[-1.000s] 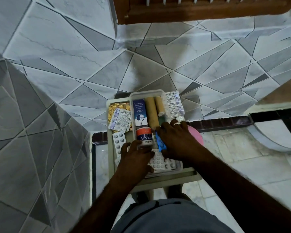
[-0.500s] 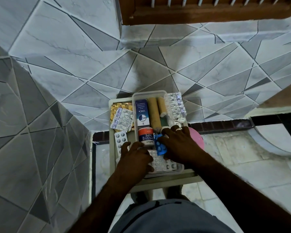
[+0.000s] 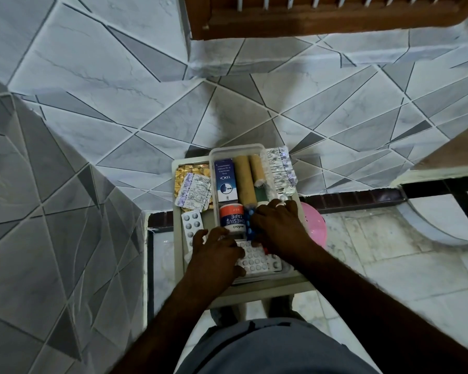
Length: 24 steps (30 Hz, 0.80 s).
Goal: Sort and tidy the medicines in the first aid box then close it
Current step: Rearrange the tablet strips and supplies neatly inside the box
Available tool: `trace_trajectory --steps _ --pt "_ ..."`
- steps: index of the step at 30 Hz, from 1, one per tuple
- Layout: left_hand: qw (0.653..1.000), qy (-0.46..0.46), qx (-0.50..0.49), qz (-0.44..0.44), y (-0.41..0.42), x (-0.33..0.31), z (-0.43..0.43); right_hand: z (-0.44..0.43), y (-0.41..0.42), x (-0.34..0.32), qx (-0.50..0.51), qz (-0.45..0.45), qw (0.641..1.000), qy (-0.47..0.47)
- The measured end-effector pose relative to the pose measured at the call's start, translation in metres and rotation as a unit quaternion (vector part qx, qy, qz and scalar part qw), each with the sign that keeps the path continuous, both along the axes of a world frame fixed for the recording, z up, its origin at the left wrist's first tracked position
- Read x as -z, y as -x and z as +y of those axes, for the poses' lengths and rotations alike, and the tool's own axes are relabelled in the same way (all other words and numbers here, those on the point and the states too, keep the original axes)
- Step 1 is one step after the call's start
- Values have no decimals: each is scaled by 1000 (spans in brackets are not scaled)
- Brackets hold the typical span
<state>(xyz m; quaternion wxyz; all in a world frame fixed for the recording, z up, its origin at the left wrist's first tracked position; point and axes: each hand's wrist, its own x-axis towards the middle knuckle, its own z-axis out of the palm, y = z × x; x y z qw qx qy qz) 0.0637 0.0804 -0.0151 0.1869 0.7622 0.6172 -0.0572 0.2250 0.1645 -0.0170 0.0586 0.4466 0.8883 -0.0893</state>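
Observation:
A clear plastic first aid box [image 3: 235,148] stands open on a small pale stool [image 3: 257,290]. Inside lie a blue carton [image 3: 225,180], two tan rolls [image 3: 245,182], a roll of adhesive tape [image 3: 231,217] and white blister sheets [image 3: 254,259] at the near end. My right hand [image 3: 277,228] pinches a blue blister strip [image 3: 250,225] on edge beside the tape roll. Over the white blister sheets rests my left hand [image 3: 214,255], fingers spread. Left of the box lie a gold strip [image 3: 185,171], a printed white strip [image 3: 193,191] and a small blister strip [image 3: 191,224]. A silver strip [image 3: 280,168] leans on the right rim.
The stool stands in a corner of grey tiled walls [image 3: 92,130]. A pink round object [image 3: 316,225] lies on the floor just right of it. A wooden frame [image 3: 335,20] hangs on the wall above. No lid is in sight.
My left hand has slid back from the tape roll onto the white blister sheets. My right hand has shifted the blue strip slightly toward the tape roll.

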Motion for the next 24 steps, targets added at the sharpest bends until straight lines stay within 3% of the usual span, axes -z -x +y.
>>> trace_trajectory --steps 5,8,10,13,15,18,24 --pt "1000 -22 6 -16 4 7 1 -5 -9 6 6 53 999 -4" --pt "994 -59 -13 -88 10 10 2 -4 -20 4 34 136 989 -37" --pt "971 -124 -73 -190 16 8 2 2 -31 2 95 225 968 -55" --pt "907 -179 -213 -317 29 -2 2 18 -51 -2 238 329 914 -5" --pt "872 -179 -304 -339 41 -2 3 29 -68 3 325 315 891 44" --pt "849 -152 -408 -300 60 12 5 39 -87 22 397 264 873 103" --pt "846 -97 -473 -226 75 37 5 34 -68 38 373 188 900 123"
